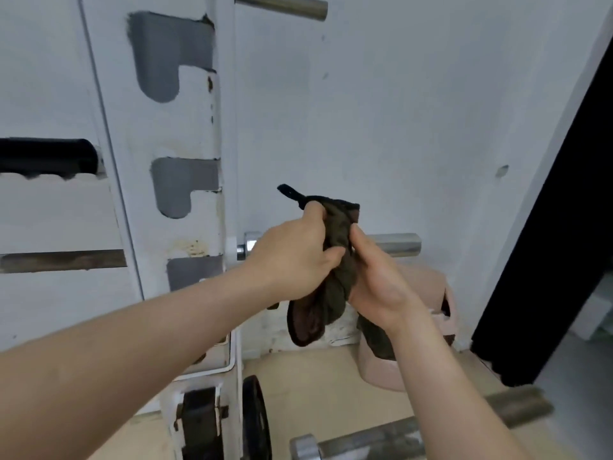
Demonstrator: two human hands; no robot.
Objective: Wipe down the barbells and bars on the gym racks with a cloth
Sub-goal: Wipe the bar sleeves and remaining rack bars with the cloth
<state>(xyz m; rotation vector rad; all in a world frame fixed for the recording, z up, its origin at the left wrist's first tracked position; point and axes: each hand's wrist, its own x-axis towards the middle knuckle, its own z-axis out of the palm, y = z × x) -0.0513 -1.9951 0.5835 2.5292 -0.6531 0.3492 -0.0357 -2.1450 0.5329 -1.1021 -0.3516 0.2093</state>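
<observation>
Both hands grip one dark cloth (335, 260): left hand (292, 257) curled round its top, right hand (374, 277) pinching its middle. Behind them a steel bar (394, 244) juts from the white rack (185, 127).

hands (292, 260) (374, 277) x2 | cloth (340, 224) x1 | bar sleeves (282, 6) (394, 244) (365, 443) x3 | hooks (166, 54) (180, 187) (192, 270) x3

The cloth (340, 224) is dark olive-brown with a black loop. The rack upright (185, 127) is white with rust-brown specks, its hooks (172, 184) grey. The bar sleeve (394, 244) is silver.
</observation>
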